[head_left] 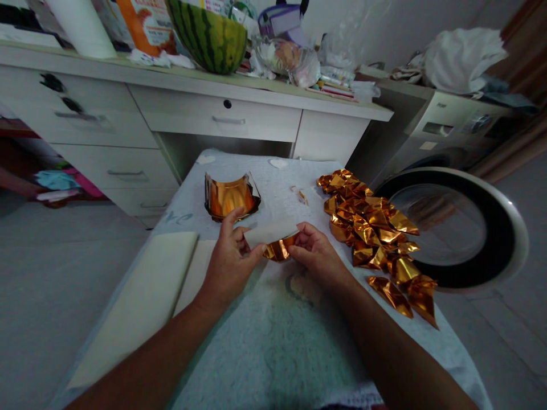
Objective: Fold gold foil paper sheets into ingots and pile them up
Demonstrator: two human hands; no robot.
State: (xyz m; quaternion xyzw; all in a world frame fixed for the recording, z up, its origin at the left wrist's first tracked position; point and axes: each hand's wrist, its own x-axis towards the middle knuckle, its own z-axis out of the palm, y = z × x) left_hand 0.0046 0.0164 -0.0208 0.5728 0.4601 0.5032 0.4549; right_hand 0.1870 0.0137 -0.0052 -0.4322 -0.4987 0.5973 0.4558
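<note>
Between my hands is a piece of shiny gold foil (280, 249) with a strip of white paper (269, 232) along its upper side. My left hand (231, 256) pinches its left end with thumb and fingers, and my right hand (316, 253) grips the right end. Behind my left hand stands a curved stack of gold foil sheets (231, 196). To the right lies a pile of folded gold foil pieces (376, 228). A small clear and orange scrap (300, 195) rests between the stack and the pile.
White paper sheets (141, 296) lie on the left of the cloth-covered table (273, 347). Behind it, a drawer counter (256, 117) holds a cut watermelon (209, 40), bags and a paper roll (83, 25). The open round door (453, 228) of a washing machine is at the right.
</note>
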